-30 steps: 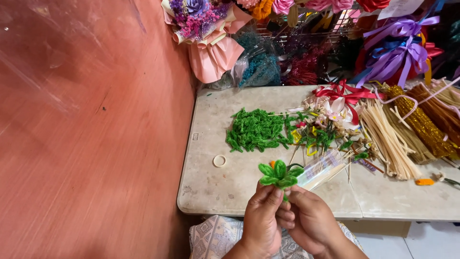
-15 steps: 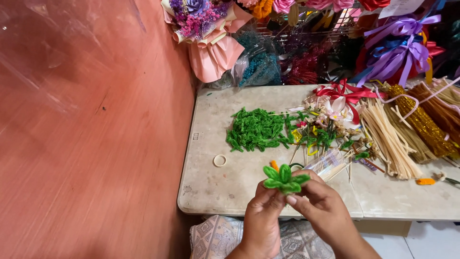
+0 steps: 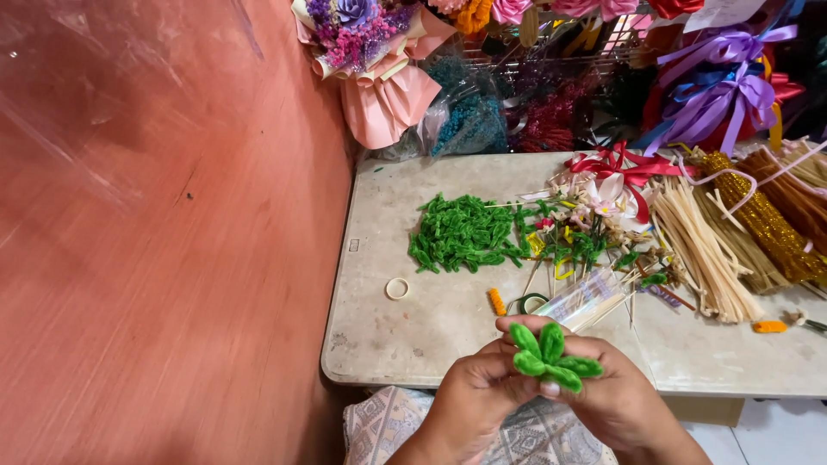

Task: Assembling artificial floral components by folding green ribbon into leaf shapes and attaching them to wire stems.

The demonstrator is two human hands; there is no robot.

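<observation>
A green leaf shape (image 3: 548, 355) made of fuzzy wire loops sits between my two hands, just in front of the table's near edge. My left hand (image 3: 472, 399) pinches it from below on the left. My right hand (image 3: 613, 392) grips it from the right, fingers curled round its base. On the table behind lies a pile of green fuzzy wire pieces (image 3: 463, 232).
The pale table (image 3: 405, 331) holds a small white tape ring (image 3: 397, 288), an orange fuzzy piece (image 3: 497, 301), a clear packet of sticks (image 3: 588, 298), tan sticks (image 3: 702, 250), gold stems (image 3: 765, 220) and red ribbon (image 3: 622, 165). Bouquets (image 3: 370, 60) stand behind. An orange wall (image 3: 164, 232) is on the left.
My hands have dropped toward me with the green leaf shape, from over the table to just in front of its edge. The loops look more spread out.
</observation>
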